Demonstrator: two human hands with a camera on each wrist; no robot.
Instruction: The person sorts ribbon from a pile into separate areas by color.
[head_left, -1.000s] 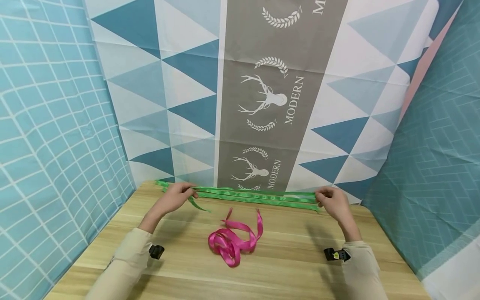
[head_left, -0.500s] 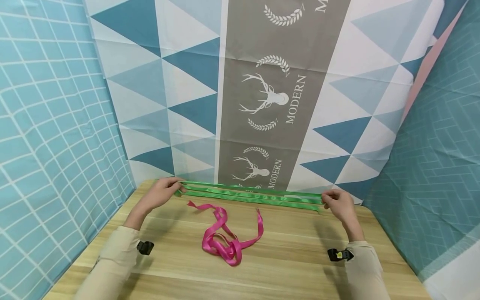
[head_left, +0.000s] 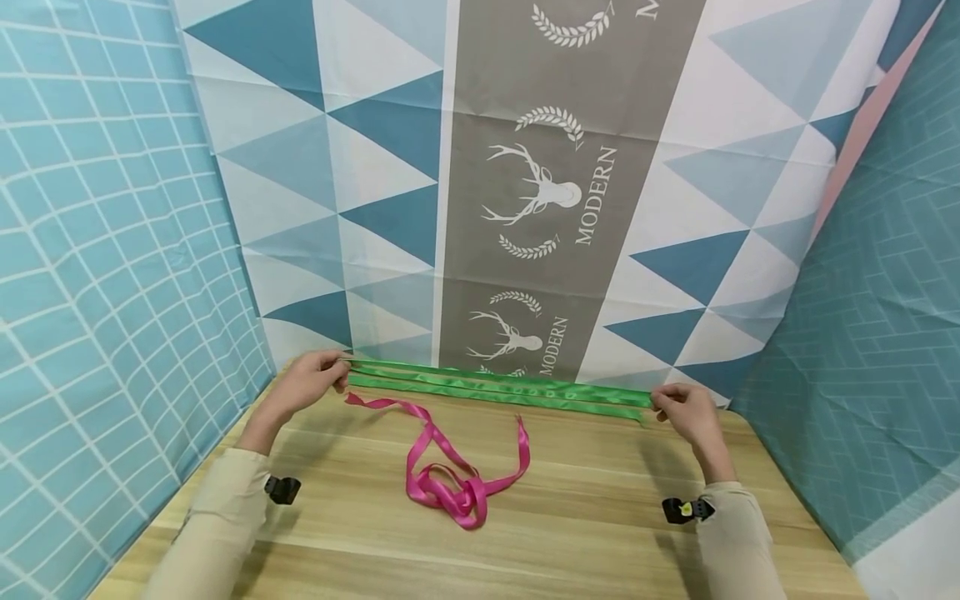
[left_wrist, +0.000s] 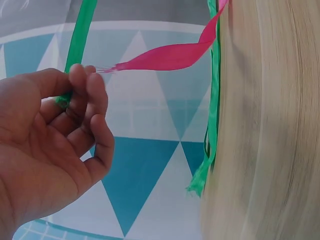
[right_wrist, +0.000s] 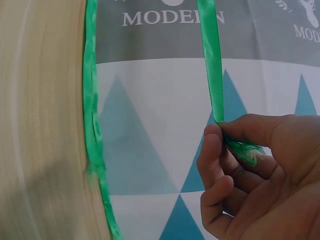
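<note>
My left hand (head_left: 311, 379) pinches one end of a green satin ribbon (left_wrist: 81, 32) between thumb and fingertips. At its other end, my right hand (head_left: 686, 412) pinches the same ribbon (right_wrist: 212, 60), a frayed tip poking out below the thumb. Between both hands it runs taut, raised along the table's back edge. Below it, more green ribbon (head_left: 450, 389) lies along that edge. A pink satin ribbon (head_left: 522, 450) lies loosely tangled mid-table. In the left wrist view, the pink ribbon's end (left_wrist: 165, 57) is lifted, its frayed threads reaching my left fingertips.
The wooden table (head_left: 585, 550) meets a patterned cloth backdrop (head_left: 390, 275) at the back. Blue gridded cloth (head_left: 112, 292) hangs at the left, teal cloth (head_left: 885, 333) at the right. Each wrist carries a small black camera (head_left: 282, 490).
My left hand has moved left and the right hand slightly right, drawing the green ribbon straight. The pink ribbon's end has followed my left hand, loosening part of the tangle.
</note>
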